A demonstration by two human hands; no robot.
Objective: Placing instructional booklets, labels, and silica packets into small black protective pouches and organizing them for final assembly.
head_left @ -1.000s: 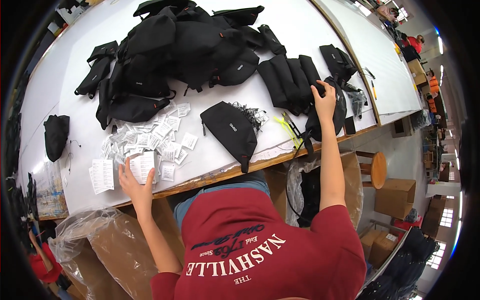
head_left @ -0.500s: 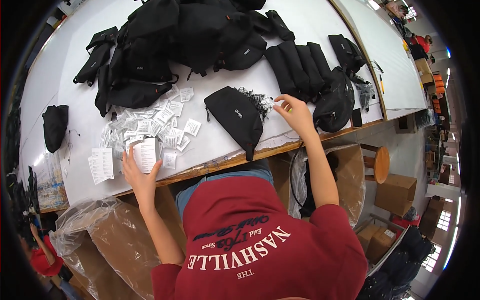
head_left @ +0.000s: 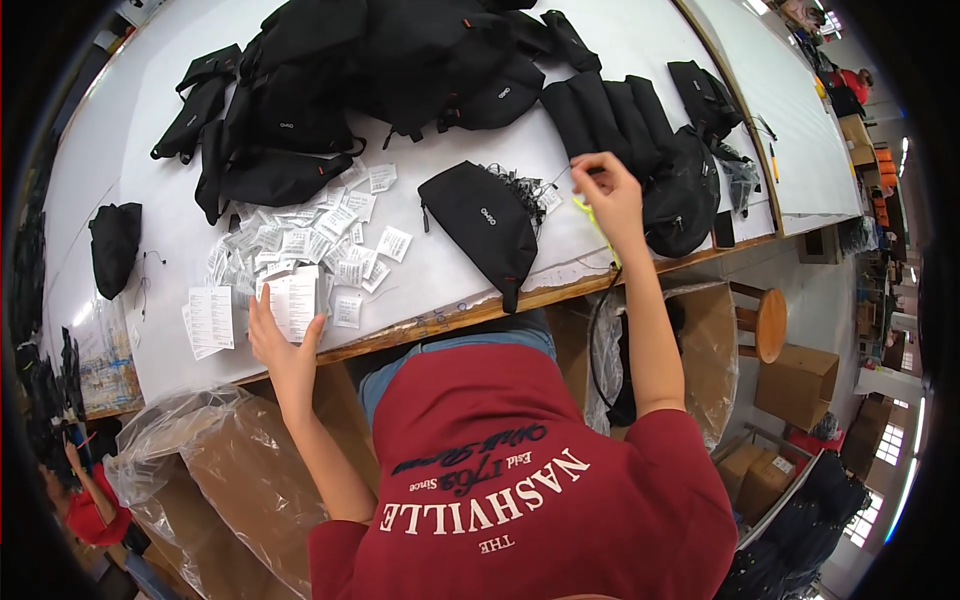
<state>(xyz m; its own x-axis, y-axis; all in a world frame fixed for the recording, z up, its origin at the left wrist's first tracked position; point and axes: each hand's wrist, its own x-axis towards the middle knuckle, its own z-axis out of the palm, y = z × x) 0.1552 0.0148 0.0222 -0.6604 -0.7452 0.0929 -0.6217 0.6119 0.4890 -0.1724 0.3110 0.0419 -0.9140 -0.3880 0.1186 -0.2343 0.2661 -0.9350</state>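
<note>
1. The right hand [head_left: 612, 200] pinches a thin string tag [head_left: 560, 178], lifted over the table edge; yellow-green snips [head_left: 598, 225] dangle beneath its palm.
2. The left hand [head_left: 283, 335] lies flat, fingers spread, on a stack of white paper tags [head_left: 298, 298].
3. Between the hands lies a small black pouch [head_left: 482, 222], with a bundle of string tags [head_left: 518, 185] just behind it.
4. Loose white packets [head_left: 300, 240] scatter beyond the left hand; black bags [head_left: 380, 70] are heaped farther back.
5. The white table [head_left: 620, 40] has a wooden edge; cardboard boxes lined with clear plastic [head_left: 240, 470] stand below, a round stool [head_left: 768, 322] to the right.
</note>
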